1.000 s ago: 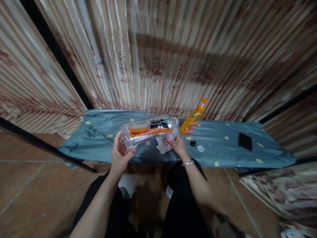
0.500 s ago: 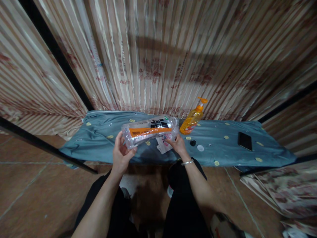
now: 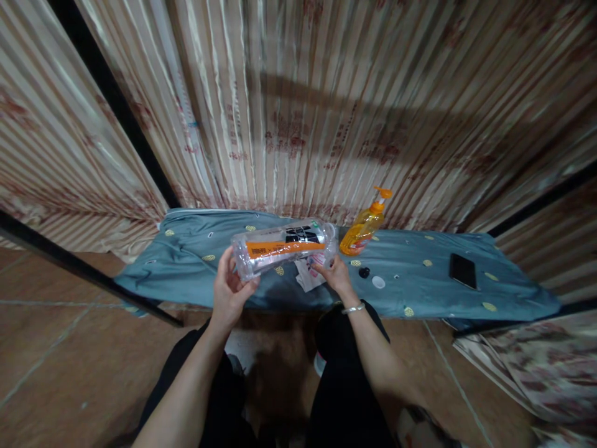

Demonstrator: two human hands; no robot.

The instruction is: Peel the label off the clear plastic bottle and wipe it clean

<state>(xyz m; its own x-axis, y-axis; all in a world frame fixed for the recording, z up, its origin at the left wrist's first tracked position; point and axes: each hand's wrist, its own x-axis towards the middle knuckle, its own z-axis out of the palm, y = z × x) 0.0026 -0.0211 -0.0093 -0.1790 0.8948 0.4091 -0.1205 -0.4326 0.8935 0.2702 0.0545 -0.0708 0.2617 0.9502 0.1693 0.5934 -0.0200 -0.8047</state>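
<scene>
A clear plastic bottle [image 3: 280, 247] with an orange and black label lies sideways in the air between both hands. Its base end is gripped by my left hand [image 3: 231, 290], and my right hand [image 3: 334, 271], with a bracelet at the wrist, holds the neck end. Beneath the bottle, near my right hand, a white printed packet or cloth [image 3: 308, 277] rests on the blue-green sheet [image 3: 186, 261]. An orange pump bottle [image 3: 362, 229] stands just right of the held bottle. A small black item [image 3: 364, 272] and a white round lid [image 3: 378, 282] lie nearby.
A dark phone-like slab [image 3: 462, 270] lies at the right of the sheet. Striped curtains [image 3: 289, 112] hang behind. Dark metal poles [image 3: 116, 102] slant at the left and right. My legs are below the front edge.
The view has shifted slightly, so the background sits a little to the right and lower. Both hands keep the same hold on the clear bottle.
</scene>
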